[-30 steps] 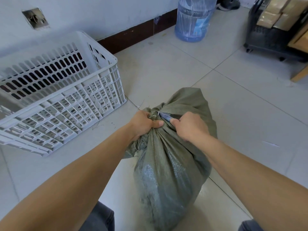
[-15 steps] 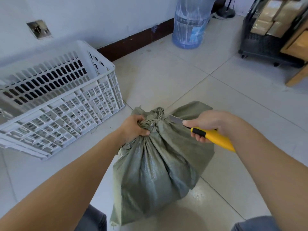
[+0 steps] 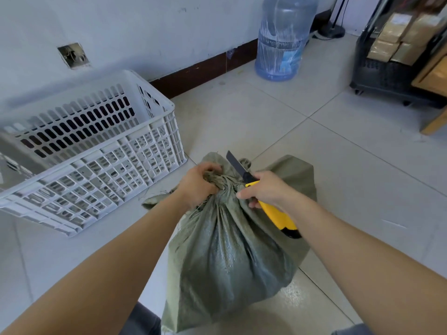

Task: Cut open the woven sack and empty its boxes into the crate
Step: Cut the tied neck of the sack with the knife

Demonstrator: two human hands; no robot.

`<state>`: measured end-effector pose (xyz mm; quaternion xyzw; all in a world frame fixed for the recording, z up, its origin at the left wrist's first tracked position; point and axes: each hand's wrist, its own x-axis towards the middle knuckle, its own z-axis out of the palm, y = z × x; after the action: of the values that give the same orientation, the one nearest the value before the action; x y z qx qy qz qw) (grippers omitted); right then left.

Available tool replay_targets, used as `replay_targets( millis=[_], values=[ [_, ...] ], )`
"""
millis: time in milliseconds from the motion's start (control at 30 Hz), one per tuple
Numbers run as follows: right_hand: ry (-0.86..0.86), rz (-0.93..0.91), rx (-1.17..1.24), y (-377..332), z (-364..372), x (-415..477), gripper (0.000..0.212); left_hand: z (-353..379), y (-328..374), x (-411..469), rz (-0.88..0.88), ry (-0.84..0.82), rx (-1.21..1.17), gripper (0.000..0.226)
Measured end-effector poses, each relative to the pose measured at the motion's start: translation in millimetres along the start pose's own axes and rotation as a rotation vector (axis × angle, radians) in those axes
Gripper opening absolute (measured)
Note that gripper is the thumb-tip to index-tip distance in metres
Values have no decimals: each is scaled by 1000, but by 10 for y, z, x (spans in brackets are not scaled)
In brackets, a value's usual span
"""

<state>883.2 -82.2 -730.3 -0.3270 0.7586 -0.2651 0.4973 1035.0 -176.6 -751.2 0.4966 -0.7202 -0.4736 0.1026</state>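
Gripping the bunched neck of the woven sack (image 3: pixel 229 250), the left hand (image 3: pixel 198 183) curls its fingers tight round the gathered cloth just beside the string knot (image 3: pixel 223 182). The right hand (image 3: pixel 268 189) is wrapped round the yellow handle of a utility knife (image 3: pixel 278 217). The blade is out and points toward eleven o'clock, just past the knot. Whether the edge touches the string I cannot tell.

The sack stands bulging on the floor tiles at six o'clock. Its neck looks still tied and no slit shows, so I judge the cutting has barely started, if at all. The white crate (image 3: pixel 108 170) waits at ten o'clock, near the sack but apart from it, and no boxes show inside. Opening the sack and tipping it out both remain to be done. A water bottle (image 3: pixel 283 39) stands at one o'clock, and a black cart (image 3: pixel 387 76) at two.
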Motion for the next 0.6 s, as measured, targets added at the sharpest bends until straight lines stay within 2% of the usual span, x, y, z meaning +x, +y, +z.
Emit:
replay_targets(
  millis=[67, 133, 200, 300, 400, 433, 500, 567, 600],
  values=[
    [63, 17, -21, 45, 38, 80, 18, -17, 10, -12, 2, 152, 218, 57],
    [119, 19, 32, 32, 8, 111, 19, -16, 63, -69, 13, 230, 445, 58],
    [143, 13, 172, -30, -40, 84, 19, 39, 111, -110, 15, 196, 463, 55],
    [162, 17, 358, -139, -138, 6, 20, 112, 93, -89, -45, 26, 481, 48],
    [294, -22, 567, -221, -387, -68, 23, 58, 80, -17, -32, 42, 523, 47],
    [333, -47, 655, -240, -511, -95, 24, 13, 89, -12, -33, 111, 499, 53],
    [375, -96, 818, -247, -773, -167, 26, -80, 27, 59, -112, 238, 305, 66],
    [383, -83, 862, -178, -959, -215, 26, -134, -11, 124, -243, 177, -72, 75],
    [390, -40, 790, -117, -986, -215, 25, -125, -1, 129, -296, 80, -256, 69]
  ],
)
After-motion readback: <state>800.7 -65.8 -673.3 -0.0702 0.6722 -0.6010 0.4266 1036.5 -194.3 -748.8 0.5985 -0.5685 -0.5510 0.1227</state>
